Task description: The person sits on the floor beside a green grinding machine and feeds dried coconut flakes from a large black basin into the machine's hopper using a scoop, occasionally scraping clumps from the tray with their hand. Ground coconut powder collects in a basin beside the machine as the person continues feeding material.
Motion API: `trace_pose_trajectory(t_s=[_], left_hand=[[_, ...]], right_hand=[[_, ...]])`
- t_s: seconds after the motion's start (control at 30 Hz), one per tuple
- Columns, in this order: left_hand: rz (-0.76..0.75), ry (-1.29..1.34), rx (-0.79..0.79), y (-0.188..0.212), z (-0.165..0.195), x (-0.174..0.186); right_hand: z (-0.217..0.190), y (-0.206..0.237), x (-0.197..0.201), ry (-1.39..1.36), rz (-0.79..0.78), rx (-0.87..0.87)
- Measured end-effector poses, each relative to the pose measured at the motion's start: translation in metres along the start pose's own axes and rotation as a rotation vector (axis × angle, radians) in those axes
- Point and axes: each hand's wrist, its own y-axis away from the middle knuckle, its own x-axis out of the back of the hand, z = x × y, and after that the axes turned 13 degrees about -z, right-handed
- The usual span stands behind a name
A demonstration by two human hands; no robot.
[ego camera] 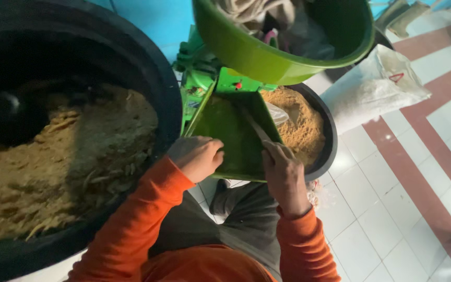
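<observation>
Nearest to the camera, two orange sleeves (147,224) are seen, one on each arm, above dark grey trousers (246,219). Two hands are in view. The left hand (198,156) is placed on the near left edge of one green tray (225,130); its fingers (216,154) are curled inward into a loose fist, and whether the rim is really gripped cannot be told. The right hand (284,175) is laid on the near right edge of the same tray, and its fingers (275,151) are closed narrowly on one thin stick (257,128), which is pointed up and to the left across the tray. The tray is tilted and is joined at its far end to one green machine (199,73).

To the left, one large black tub (170,104) is seen, filled with coarse brown, fibrous material (63,162). Behind the tray, on the right, one smaller black basin (330,141) is placed on the tiled floor (392,198); fine orange-brown meal (301,120) and something pale, not clearly seen, are held in it.

Farther away, one green bowl-shaped hopper (267,57) is seen above the tray. Beside it on the right, one white sack (371,89) is lying on the floor, which is marked with red stripes.
</observation>
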Motion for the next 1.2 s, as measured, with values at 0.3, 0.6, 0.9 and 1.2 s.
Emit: trace_pose_trajectory(t_s=[0.3,0.6,0.9,1.2], left_hand=[[-0.049,0.048,0.056,0.001,-0.003,-0.002],[-0.025,0.053,0.067,0.000,-0.001,0.000],[0.041,0.034,0.040,-0.001,-0.002,-0.007],[0.076,-0.002,0.007,-0.002,-0.004,-0.008]], right_hand=[[-0.032,0.029,0.030,0.029,-0.012,-0.037],[-0.013,0.048,0.033,0.067,0.098,0.004],[-0.003,0.016,0.013,-0.009,-0.004,0.044],[-0.010,0.066,0.065,0.007,0.076,-0.034]])
